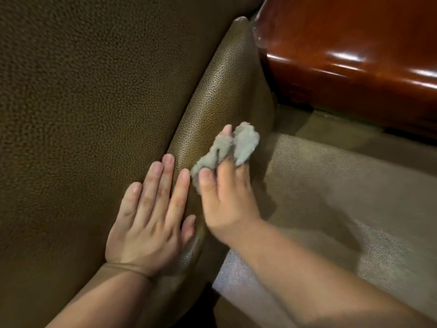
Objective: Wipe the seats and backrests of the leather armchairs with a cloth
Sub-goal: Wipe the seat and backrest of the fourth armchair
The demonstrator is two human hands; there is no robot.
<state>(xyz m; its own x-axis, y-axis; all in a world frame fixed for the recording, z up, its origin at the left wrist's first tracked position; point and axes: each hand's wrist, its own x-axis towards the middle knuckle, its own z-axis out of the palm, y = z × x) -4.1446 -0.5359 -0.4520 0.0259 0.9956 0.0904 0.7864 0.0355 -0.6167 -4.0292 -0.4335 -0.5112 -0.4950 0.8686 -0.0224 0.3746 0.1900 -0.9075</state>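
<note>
The cloth is small, soft and light; bunched under the right hand, its fingers grasping it against the armchair edge; the left hand beside lies flat, fingers released.

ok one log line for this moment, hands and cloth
left hand: flat on leather armchair | right hand: holds cloth against cushion edge | step: wiping
</note>
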